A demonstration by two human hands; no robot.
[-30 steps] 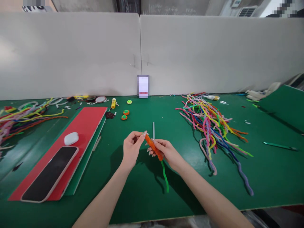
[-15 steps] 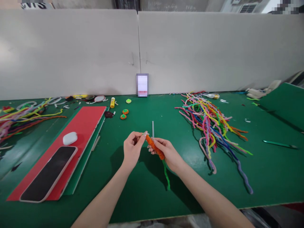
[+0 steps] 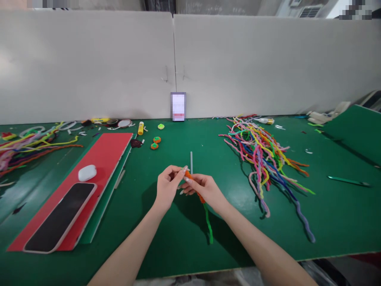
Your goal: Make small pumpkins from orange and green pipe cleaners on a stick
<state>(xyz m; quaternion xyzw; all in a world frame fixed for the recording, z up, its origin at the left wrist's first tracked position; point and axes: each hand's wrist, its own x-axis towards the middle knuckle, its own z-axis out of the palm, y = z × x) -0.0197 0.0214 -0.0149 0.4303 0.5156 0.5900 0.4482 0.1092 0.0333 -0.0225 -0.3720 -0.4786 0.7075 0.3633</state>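
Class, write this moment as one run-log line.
left hand: pinching far end of orange roll; right hand: holding its middle; green strand: trailing from near end; pipe-cleaner pile: right

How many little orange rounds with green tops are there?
2. Both lie right of the yellow glue stick: one orange round farther back, the other orange round just in front.
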